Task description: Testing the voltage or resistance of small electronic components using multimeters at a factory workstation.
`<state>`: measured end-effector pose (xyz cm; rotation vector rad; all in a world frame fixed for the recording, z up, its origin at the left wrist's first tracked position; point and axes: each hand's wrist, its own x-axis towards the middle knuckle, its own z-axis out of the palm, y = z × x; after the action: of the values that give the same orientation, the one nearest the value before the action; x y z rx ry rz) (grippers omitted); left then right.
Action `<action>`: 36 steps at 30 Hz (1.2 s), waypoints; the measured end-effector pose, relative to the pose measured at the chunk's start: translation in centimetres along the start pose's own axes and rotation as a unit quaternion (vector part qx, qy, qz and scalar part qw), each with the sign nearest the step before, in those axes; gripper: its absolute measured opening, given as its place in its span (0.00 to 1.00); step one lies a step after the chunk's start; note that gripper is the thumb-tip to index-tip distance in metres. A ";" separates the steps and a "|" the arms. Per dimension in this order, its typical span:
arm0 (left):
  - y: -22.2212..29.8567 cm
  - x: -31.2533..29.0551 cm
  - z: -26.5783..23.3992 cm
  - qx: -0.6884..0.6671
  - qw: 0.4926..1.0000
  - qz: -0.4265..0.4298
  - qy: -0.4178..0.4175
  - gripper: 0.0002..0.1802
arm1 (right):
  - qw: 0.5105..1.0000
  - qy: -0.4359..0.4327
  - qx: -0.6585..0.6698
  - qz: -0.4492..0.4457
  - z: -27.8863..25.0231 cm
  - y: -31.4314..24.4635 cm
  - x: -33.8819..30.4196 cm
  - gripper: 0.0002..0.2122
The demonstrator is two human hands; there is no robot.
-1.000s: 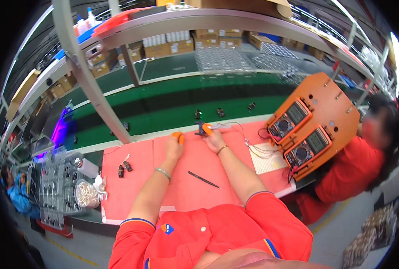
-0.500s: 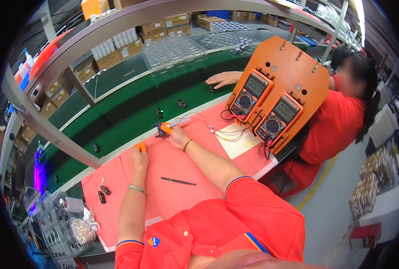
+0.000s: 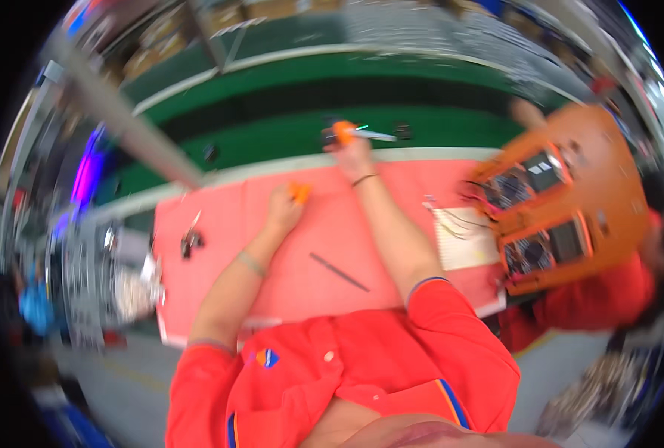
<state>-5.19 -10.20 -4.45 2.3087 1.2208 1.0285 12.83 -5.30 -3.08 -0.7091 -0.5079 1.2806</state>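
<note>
My right hand [image 3: 353, 153] reaches over the near edge of the green conveyor belt [image 3: 272, 119], orange covers on its fingertips. A small black device [image 3: 329, 137], blurred, is at those fingers. My left hand [image 3: 283, 207] hovers over the pink work mat [image 3: 399, 216], with orange covers on its fingertips too; motion smears its fingers, and I see nothing in them. Between my forearms a thin dark pointed tool [image 3: 339, 271] lies on the mat. Another black device [image 3: 402, 131] sits on the belt, right of my right hand.
Two orange multimeters [image 3: 537, 179] rest on an orange stand [image 3: 608, 164] at the right, beside a white perforated board [image 3: 463, 239] with wires. Small black parts [image 3: 190, 245] lie at the mat's left. A tub of white swabs [image 3: 134, 291] stands farther left. A co-worker's hand [image 3: 528, 113] is near the belt.
My view has swung right and is blurred. My right hand has moved from the mat's far edge out over the belt with the black device. The left stays over the mat.
</note>
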 end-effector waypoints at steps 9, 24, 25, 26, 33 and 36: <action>-7.1 9.0 -6.1 0.362 0.910 -0.097 0.180 0.21 | 0.996 -0.068 -0.031 0.047 -0.8 0.0 -1.1 0.11; -1.0 10.2 2.3 -0.397 0.903 -0.165 -0.020 0.24 | 0.994 -0.016 -0.105 -0.014 0.5 0.0 -1.2 0.12; -0.7 10.1 2.6 -0.418 0.891 -0.174 -0.034 0.24 | 0.993 -0.011 -0.114 -0.019 0.4 -0.1 -1.3 0.12; -0.7 10.0 2.7 -0.419 0.891 -0.174 -0.033 0.24 | 0.993 -0.011 -0.114 -0.018 0.5 -0.1 -1.3 0.12; -0.7 9.8 1.8 -0.382 0.911 -0.150 -0.043 0.24 | 0.964 -0.013 -0.264 -0.036 1.0 -0.4 -1.0 0.13; -0.1 9.8 1.3 -0.366 0.914 -0.167 -0.051 0.25 | 0.973 -0.032 -0.227 -0.039 0.9 0.1 -0.8 0.13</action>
<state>-0.67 -2.08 -1.04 1.4963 0.9220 0.9981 11.95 -5.92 -2.55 -1.0186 -0.8902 1.1245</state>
